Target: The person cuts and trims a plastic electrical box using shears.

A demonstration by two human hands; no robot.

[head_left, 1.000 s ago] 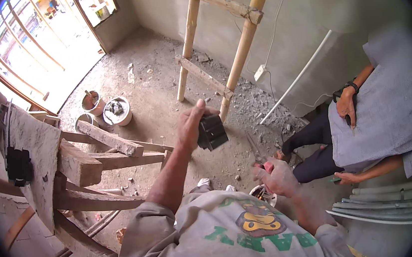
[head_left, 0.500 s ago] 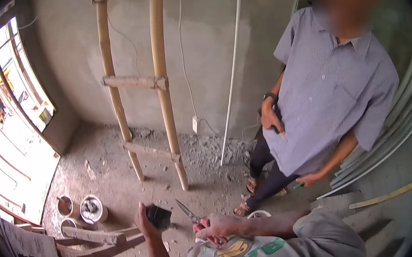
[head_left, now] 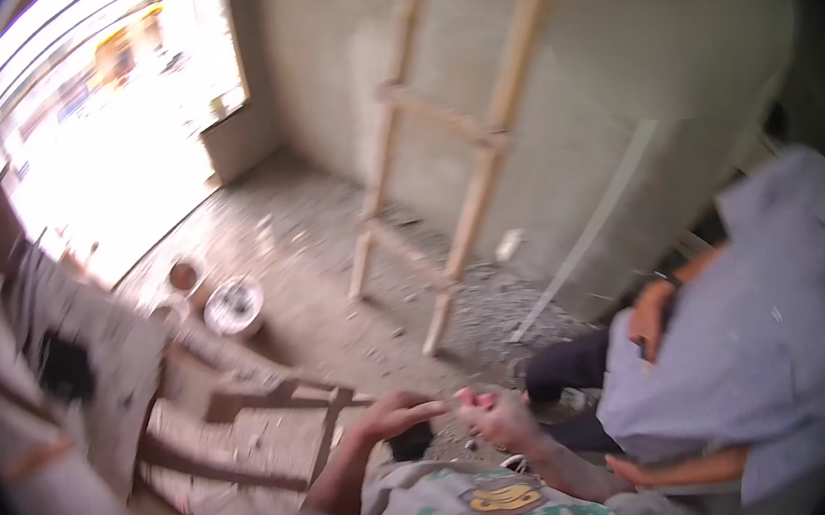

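Observation:
My left hand (head_left: 404, 414) is in front of my shirt, fingers pointing right toward my other hand. Under its palm shows a dark, box-like black piece (head_left: 412, 443), which the hand grips, partly covered by it. My right hand (head_left: 503, 421) is closed around the red handles of snips (head_left: 476, 400). Motion blurs the snips, and their blades cannot be made out. Only a small gap separates the two hands.
Another person (head_left: 716, 366) in a light shirt stands close on my right. A wooden ladder (head_left: 472, 201) leans at the wall beside a white pipe (head_left: 586, 229). Buckets (head_left: 234, 306) stand on the rubble-strewn floor. Wooden framing (head_left: 247, 401) lies to my left, near a bright barred opening (head_left: 116, 118).
My view has swung left and tilted, shifting the ladder and person rightward. My hands have come closer together. The black piece now sits lower, beneath my left hand, and the snips' blades no longer show.

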